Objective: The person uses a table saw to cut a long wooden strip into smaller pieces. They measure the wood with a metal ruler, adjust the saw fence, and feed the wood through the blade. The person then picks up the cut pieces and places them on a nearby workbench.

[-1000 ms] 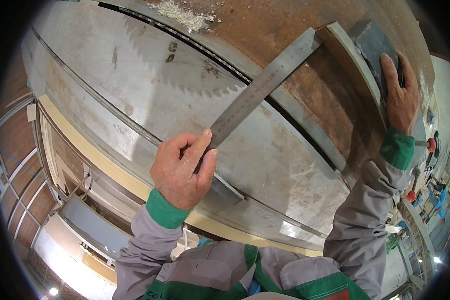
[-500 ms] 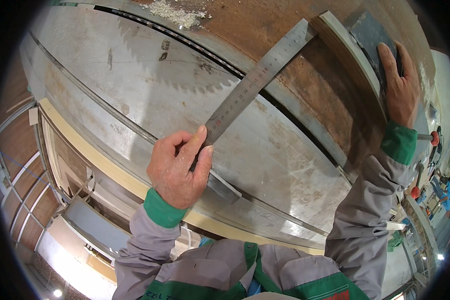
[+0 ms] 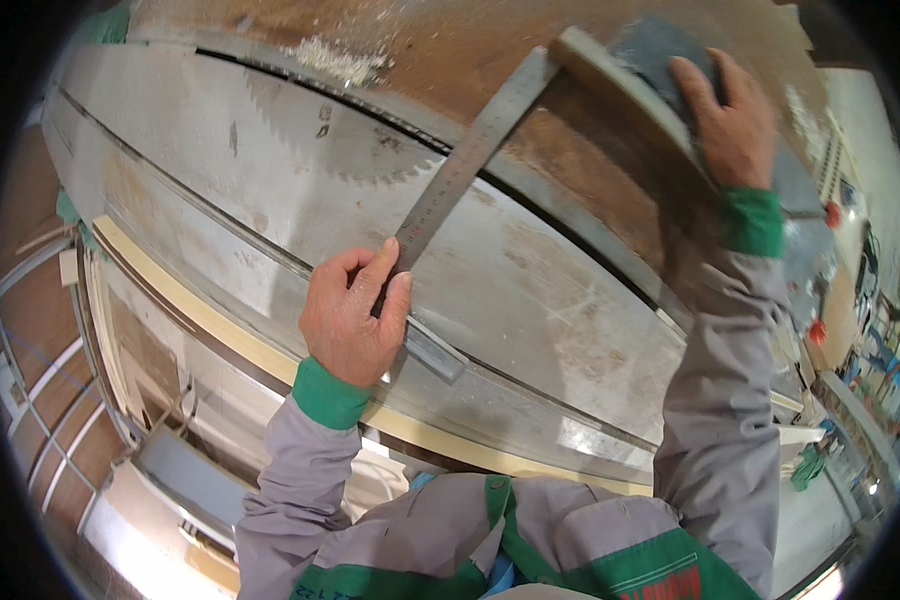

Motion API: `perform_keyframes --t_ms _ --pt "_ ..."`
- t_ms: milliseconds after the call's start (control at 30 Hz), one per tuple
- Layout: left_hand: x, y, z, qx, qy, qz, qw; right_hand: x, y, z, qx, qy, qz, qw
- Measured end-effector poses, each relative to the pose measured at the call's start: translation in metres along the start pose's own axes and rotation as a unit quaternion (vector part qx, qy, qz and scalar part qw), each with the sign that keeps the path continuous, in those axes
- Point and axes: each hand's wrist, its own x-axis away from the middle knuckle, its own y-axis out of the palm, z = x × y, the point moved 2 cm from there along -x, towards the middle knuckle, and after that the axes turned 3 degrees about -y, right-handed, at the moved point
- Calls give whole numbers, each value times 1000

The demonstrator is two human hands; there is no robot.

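My left hand grips a steel square at its near end, thumb and fingers closed on it. The square's marked blade runs away to the right across the dark slot of a metal saw table. Its far end meets the end of a long saw fence, or nearly so; blur hides any gap. A grey metal bar, apparently the square's stock, shows beside my left hand. My right hand is closed over the dark grey block behind the fence, its fingertips partly hidden.
A toothed saw-blade outline shows beside the slot. Pale sawdust lies on the rusty brown far surface. Red knobs stand out at the right. A pale wooden strip runs along the near edge. Other people are far right.
My right hand, the fence and the square's far end have shifted left in the picture, nearer the sawdust. The whole view has also moved somewhat. Both grips look the same.
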Motion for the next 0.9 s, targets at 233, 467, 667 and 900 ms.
perform_keyframes --t_ms 233,467,667,900 --pt "-8 -2 10 7 19 27 999 20 -37 -25 51 -28 -31 998" --pt "56 -67 21 230 -132 -13 964 88 -180 109 100 50 127 986" --pt "210 -157 9 388 -245 141 877 180 -183 184 -20 -9 45 999" --pt "430 -142 -14 340 -383 374 773 120 -114 182 64 3 187 980"
